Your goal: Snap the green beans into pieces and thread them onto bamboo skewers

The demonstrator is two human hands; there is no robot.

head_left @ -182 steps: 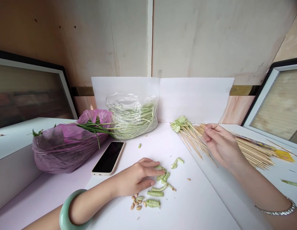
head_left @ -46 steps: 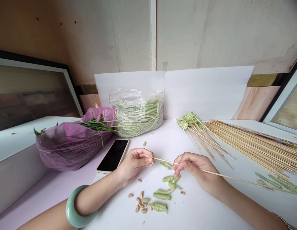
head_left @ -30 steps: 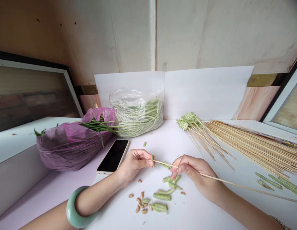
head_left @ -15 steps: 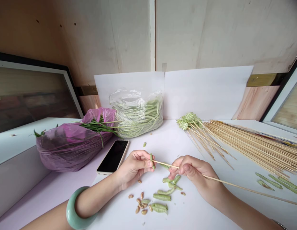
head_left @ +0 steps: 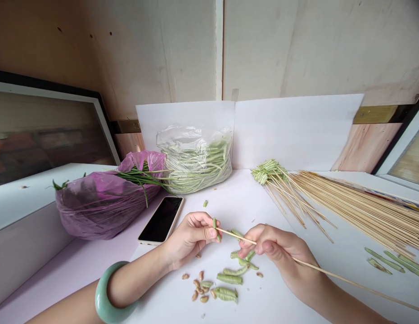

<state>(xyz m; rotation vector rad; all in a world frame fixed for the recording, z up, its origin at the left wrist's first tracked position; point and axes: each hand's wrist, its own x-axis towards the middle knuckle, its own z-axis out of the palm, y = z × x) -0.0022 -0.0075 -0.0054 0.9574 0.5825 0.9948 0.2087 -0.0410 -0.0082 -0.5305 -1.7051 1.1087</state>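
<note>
Two bare hands work at the lower middle of the frame, close together above a white tabletop [head_left: 280, 297]. Your left hand [head_left: 191, 240] has its thumb and fingertips pressed together, pinching a short, pale green piece of long bean [head_left: 215, 228] that stands nearly upright. Your right hand [head_left: 273, 249] is curled, pinching a thin, pale bamboo skewer [head_left: 344, 280] between thumb and fingers. The skewer's pointed end reaches the bean piece from the right, and its far end runs off the lower right edge. You cannot tell whether the tip has entered the bean.

Below your hands lies a scatter of curled green bean pieces [head_left: 227, 279], mixed at lower left with small tan bean seeds [head_left: 197, 283]. A pale green round bangle [head_left: 110, 294] circles your left wrist.

Farther up, a black smartphone in a cream case [head_left: 161, 219] lies face up just beside your left hand. A clear plastic bag of long green beans [head_left: 195, 166] leans against white card at top centre, touching a purple plastic bag [head_left: 97, 207] at left, with thin green leaves [head_left: 138, 176] sticking out of it. At right, a bunch of skewers topped with woven green bean [head_left: 265, 172] lies beside a spread of loose bamboo skewers [head_left: 361, 211], with long green bean strips [head_left: 386, 261] near the right edge.
</note>
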